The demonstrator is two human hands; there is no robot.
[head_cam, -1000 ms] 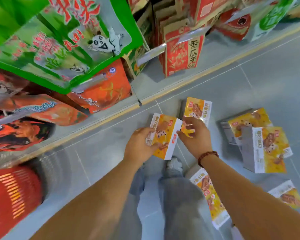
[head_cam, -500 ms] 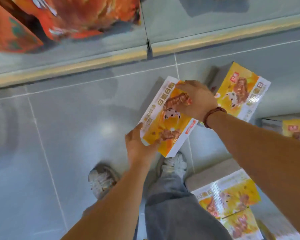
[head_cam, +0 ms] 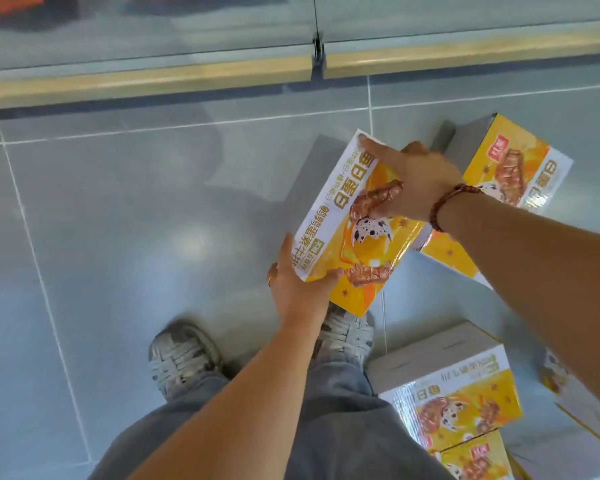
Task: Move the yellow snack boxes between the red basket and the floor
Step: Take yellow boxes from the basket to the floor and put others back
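One yellow cardboard snack box (head_cam: 354, 223), printed face up, is held over the grey tiled floor (head_cam: 118, 237) by both hands. L hand (head_cam: 298, 285) grips its near corner, thumb on top. R hand (head_cam: 416, 181), w/ red bead bracelet (head_cam: 447, 202), grasps the far edge, index finger straight. A second yellow box (head_cam: 520, 168) lies on the floor just behind R hand; a third yellow box (head_cam: 465, 403) lies at lower right.

held box (head_cam: 354, 233) left of floor box (head_cam: 520, 171) | third box (head_cam: 461, 403) right of shoe (head_cam: 349, 336) | shelf base (head_cam: 146, 77) behind
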